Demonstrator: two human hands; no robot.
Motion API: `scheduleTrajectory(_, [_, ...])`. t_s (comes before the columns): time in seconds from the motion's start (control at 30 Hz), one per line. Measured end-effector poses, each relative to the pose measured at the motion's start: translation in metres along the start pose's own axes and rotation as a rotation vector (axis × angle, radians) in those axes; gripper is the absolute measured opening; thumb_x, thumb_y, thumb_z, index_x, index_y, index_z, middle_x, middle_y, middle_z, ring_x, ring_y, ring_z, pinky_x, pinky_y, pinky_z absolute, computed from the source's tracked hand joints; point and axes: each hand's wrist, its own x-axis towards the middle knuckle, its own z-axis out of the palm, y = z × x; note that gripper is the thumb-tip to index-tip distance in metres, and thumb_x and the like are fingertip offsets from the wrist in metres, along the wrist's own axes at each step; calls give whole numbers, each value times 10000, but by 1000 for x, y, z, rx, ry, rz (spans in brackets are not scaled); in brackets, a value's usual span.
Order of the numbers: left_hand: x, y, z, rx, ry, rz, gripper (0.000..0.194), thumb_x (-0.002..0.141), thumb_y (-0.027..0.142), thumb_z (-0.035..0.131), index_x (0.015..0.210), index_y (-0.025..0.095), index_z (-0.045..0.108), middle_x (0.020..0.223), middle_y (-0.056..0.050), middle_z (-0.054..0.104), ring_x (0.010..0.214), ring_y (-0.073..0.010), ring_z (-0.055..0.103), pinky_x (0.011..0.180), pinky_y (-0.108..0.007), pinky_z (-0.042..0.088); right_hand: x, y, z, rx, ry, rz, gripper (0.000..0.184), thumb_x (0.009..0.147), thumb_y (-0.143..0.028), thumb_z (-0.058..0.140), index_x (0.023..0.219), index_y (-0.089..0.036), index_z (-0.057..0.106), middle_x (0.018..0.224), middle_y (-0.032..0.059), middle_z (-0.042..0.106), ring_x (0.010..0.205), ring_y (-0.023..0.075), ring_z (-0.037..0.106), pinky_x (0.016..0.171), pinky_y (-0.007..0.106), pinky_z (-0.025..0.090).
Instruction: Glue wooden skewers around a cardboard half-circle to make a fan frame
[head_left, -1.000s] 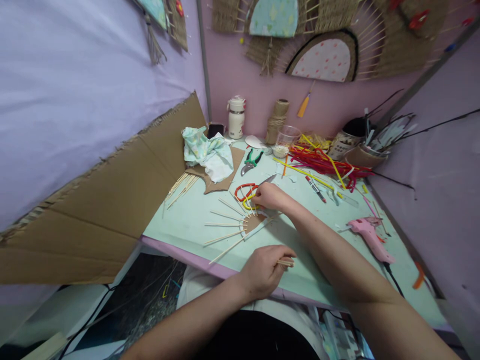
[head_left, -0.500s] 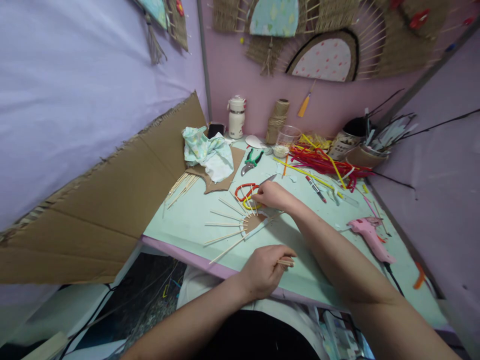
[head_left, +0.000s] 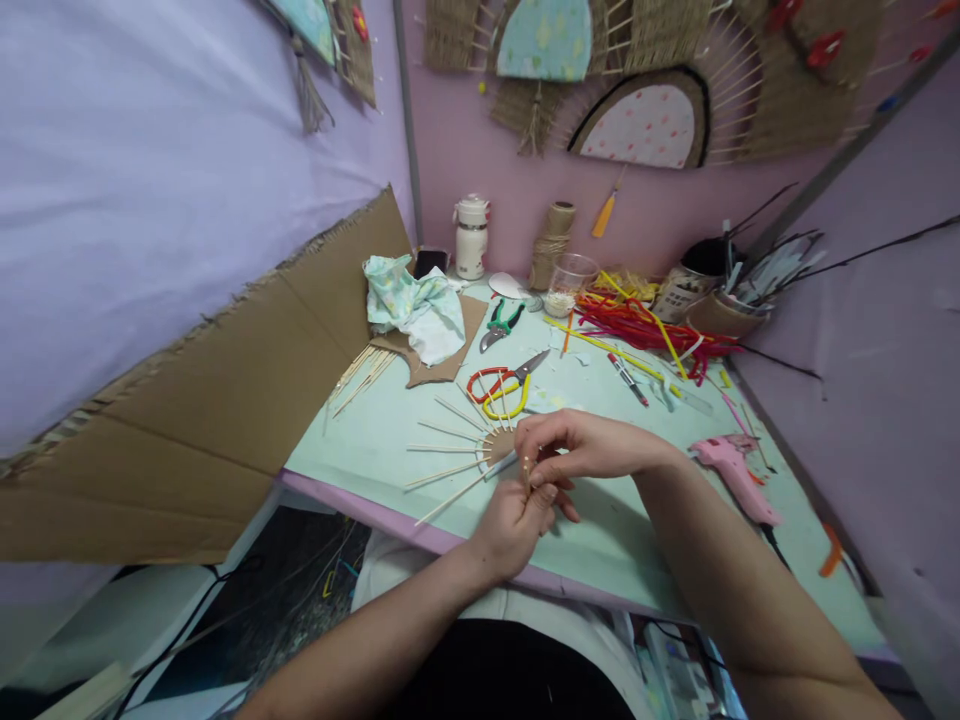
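My left hand (head_left: 517, 520) is closed round a small bundle of thin wooden sticks (head_left: 527, 476), raised just above the table's near edge. My right hand (head_left: 577, 447) meets it, fingers pinched on the tips of those sticks. Just left of both hands lies a brown cardboard half-disc (head_left: 501, 443) with wooden sticks fanned out from it (head_left: 442, 450) on the pale green table (head_left: 360, 440). Red and yellow handled scissors (head_left: 502, 385) lie right behind the fan.
A pink glue gun (head_left: 731, 470) lies at the right. Red and yellow pipe cleaners (head_left: 645, 330), green pliers (head_left: 499, 322), a clear cup (head_left: 571, 278), a twine spool (head_left: 551, 240) and a crumpled cloth (head_left: 416, 305) fill the back. A large cardboard sheet (head_left: 225, 390) leans at the left.
My right hand has drawn back from the fan near the scissors toward me and met my left hand, which has lifted slightly with its sticks.
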Motion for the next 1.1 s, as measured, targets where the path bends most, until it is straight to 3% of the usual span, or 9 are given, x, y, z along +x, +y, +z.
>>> scheduleTrajectory(0.5, [0,-4,-1,-28,-26,16,593,961,638,402,1007,85,611,775,-105,703,482,-58,396,492,-214,340,1,9,3,-10,16,-110,216,899,-362,640,820,-163,672,876,32,621,834,127,584,779,258,490])
scheduleTrajectory(0.6, [0,-4,0,-60,-10,-12,613,953,654,403,1053,83,601,787,-103,706,475,-56,373,488,-214,329,2,11,0,100,202,-45,245,870,-400,652,801,-165,633,828,21,609,733,110,558,682,237,476])
scheduleTrajectory(0.73, [-4,-4,-1,27,-30,12,632,971,647,356,1095,82,610,805,-111,715,493,-73,403,503,-226,342,10,19,-18,335,737,69,242,774,-376,682,741,-187,535,664,-23,561,541,71,459,512,193,377])
scheduleTrajectory(0.77, [-5,-3,-1,82,-48,40,632,975,645,344,1092,88,620,813,-112,719,526,-87,455,530,-233,369,13,21,-24,341,815,132,222,761,-347,673,721,-189,523,646,-20,567,524,69,460,494,187,366])
scheduleTrajectory(0.83, [-6,-1,-2,192,-80,99,643,977,651,320,1083,102,637,830,-114,725,632,-127,567,605,-252,426,21,27,-32,268,854,292,165,753,-270,651,677,-181,535,626,0,601,515,75,496,488,185,388])
scheduleTrajectory(0.93, [-7,3,-3,297,-106,151,655,982,651,284,1079,114,645,841,-109,731,745,-164,641,697,-277,470,35,37,-35,168,804,478,145,775,-185,604,639,-177,555,622,20,650,528,99,572,504,191,446])
scheduleTrajectory(1.1, [-7,5,-4,342,-132,175,635,998,619,264,1087,118,643,852,-105,734,761,-172,655,734,-291,493,51,54,-31,132,722,583,192,785,-151,587,596,-177,568,636,31,699,553,119,639,527,188,499])
